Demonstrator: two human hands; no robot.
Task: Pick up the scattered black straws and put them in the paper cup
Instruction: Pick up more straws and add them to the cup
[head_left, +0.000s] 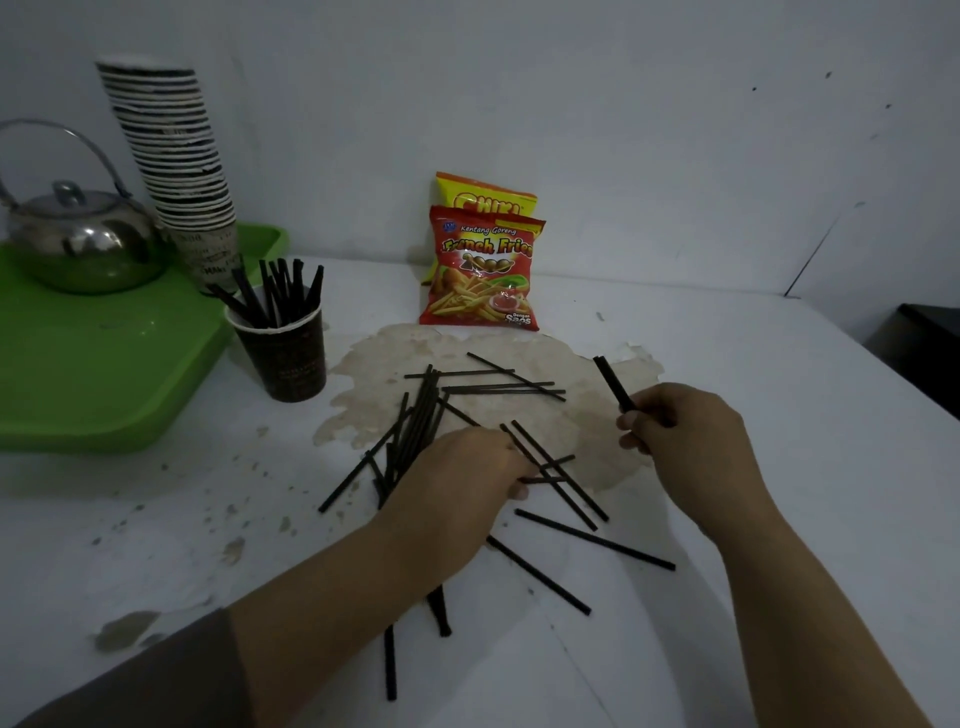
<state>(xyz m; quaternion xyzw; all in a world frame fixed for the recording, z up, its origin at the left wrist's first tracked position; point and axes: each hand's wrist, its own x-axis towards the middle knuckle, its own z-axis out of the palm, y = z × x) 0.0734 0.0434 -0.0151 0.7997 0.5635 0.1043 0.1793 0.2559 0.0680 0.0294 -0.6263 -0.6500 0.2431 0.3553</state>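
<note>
My left hand (457, 483) rests on scattered straws (540, 470); my right hand (680, 436) grips a straw bundle (613, 382) above the stained white desk (779, 395).

I seem to be in a plain pantry or tea corner: a steel kettle (85, 244) and a tall stack of paper cups (174, 156) sit on a green tray (98, 364), snack bags (480, 265) lean against the bare wall (623, 130), and my table (779, 415) is stained and chipped.

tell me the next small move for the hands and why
Probably carry the black straws gripped in the right hand over to the dark paper cup, which already holds straws; the left hand is down on the scattered pile.
</note>
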